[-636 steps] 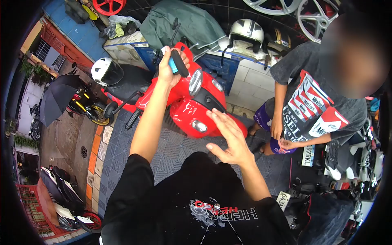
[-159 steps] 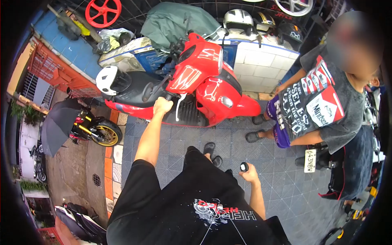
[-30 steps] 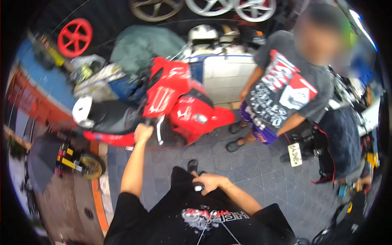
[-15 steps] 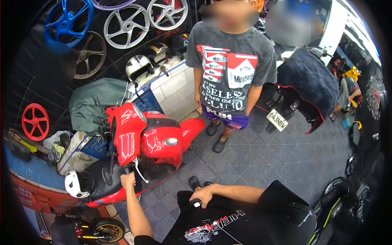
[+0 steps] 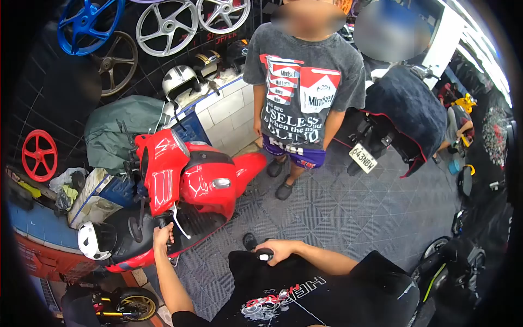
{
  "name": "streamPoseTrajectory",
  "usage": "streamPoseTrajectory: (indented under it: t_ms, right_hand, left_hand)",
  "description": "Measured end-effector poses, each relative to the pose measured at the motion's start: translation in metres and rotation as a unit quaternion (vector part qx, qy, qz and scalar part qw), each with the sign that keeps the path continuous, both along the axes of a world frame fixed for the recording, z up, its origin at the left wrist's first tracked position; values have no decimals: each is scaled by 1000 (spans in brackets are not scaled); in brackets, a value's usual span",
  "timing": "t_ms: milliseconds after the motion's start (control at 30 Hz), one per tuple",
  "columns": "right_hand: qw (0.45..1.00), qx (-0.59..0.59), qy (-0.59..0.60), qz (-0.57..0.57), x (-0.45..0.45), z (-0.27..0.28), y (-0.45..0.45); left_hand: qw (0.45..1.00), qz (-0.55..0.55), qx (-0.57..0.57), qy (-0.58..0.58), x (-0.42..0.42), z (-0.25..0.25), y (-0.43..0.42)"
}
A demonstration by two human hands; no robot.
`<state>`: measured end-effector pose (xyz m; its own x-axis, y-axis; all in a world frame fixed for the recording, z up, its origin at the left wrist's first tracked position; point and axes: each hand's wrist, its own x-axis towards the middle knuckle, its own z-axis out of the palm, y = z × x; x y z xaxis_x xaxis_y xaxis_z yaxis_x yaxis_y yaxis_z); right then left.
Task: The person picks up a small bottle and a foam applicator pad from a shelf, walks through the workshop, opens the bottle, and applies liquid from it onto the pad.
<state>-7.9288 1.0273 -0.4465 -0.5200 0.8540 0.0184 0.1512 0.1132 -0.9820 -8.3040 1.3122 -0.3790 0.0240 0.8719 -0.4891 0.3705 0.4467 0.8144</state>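
My left hand (image 5: 163, 235) is closed around the black handlebar grip of a red scooter (image 5: 207, 177), just beside its white brake lever (image 5: 179, 223). In front of my shirt, my right hand (image 5: 280, 251) is wrapped round a small black object (image 5: 265, 254) with a white end; what it is I cannot make out. The scooter stands at the left, its front toward the tiled ledge, and a white helmet (image 5: 93, 241) rests at the rear of its black seat.
A person in a grey printed shirt (image 5: 305, 87) stands ahead on the grey floor (image 5: 338, 218). A covered motorcycle (image 5: 403, 117) is at the right. Helmets (image 5: 181, 82) sit on the tiled ledge (image 5: 226, 111); wheels (image 5: 168, 26) hang behind. More motorcycles stand lower left (image 5: 136, 305) and right.
Since a second ago the view has turned to the right, bringing the person nearer the middle. My left hand stays on the grip and my right hand still holds the small black object.
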Motion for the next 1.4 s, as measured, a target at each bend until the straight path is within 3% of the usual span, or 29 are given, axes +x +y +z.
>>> streamPoseTrajectory:
  t_ms: [33, 100, 167, 233, 300, 367, 433, 467, 600, 667, 700, 733, 767, 800, 867, 900, 967, 1000, 1067, 1100, 1167, 1233, 1367, 1400]
  right_hand:
    - [1000, -2, -2, 4, 2, 24, 4]
    - [990, 14, -69, 121, -1, 94, 17]
    - [956, 113, -144, 227, -2, 190, 39]
    - [960, 203, -43, 188, 11, 237, 57]
    - [960, 267, 56, 63, 34, 269, 75]
    - [984, 128, 90, -87, 46, 265, 80]
    - [980, 197, -15, 5, 51, 228, 87]
    - [992, 77, -82, 60, 49, 215, 79]
    - [992, -19, -16, 122, 4, 95, 38]
    - [991, -33, -2, 132, -20, 62, 16]
    - [992, -18, -28, 125, -28, 56, 10]
    - [993, -59, 22, 102, -33, 52, 7]
    - [991, -91, 65, 76, -33, 48, 8]
    - [993, -95, 59, 37, -31, 49, 12]
    - [993, -85, 73, -44, -28, 66, 31]
    - [986, -90, 95, -99, -30, 77, 31]
    - [978, -42, 33, -200, -41, 86, 41]
    - [968, -22, 0, -250, -46, 90, 46]
    - [965, 33, -12, -258, -61, 85, 55]
    - [967, 52, -8, -251, -69, 84, 57]
    - [975, 124, -39, -178, -78, 81, 59]
    - [972, 208, -22, -111, -86, 82, 64]
    - [994, 104, 27, 18, -81, 107, 90]
    - [995, -41, 93, 21, -75, 118, 94]
  left_hand:
    - [1000, 9, 16, 4, 1, -2, 0]
    - [999, 19, 32, 25, 6, -3, 0]
    - [996, 47, 57, 41, 7, -7, -4]
    - [994, 56, 71, 64, 6, -12, -1]
    - [994, 54, 67, 73, 11, -4, -5]
    - [994, 50, 68, 70, 7, -8, -5]
    - [992, 63, 81, 74, 6, -15, -2]
    - [992, 65, 80, 72, 8, -14, -3]
    - [995, 14, 102, 16, 13, -3, -11]
    - [990, 29, 124, 53, 12, 0, -15]
    - [942, 21, 248, 224, 4, -17, -13]
    - [882, 62, 330, 330, 17, -3, -29]
    - [899, 93, 362, 227, 30, 20, -48]
    - [821, 115, 508, 234, 31, 2, -51]
    - [777, 131, 556, 264, 58, 30, -92]
    - [785, 109, 559, 244, 72, 31, -118]
    - [900, 35, 435, 6, 107, 20, -170]
    - [940, 10, 298, -165, 126, -10, -195]
    - [921, -15, 102, -375, 153, -26, -230]
    - [854, 3, 3, -521, 161, -38, -244]
    - [823, 93, 0, -561, 164, -17, -243]
    - [828, 91, -52, -551, 143, -19, -235]
    - [848, 119, -66, -513, 119, 10, -228]
    - [857, 116, -57, -498, 116, 7, -230]
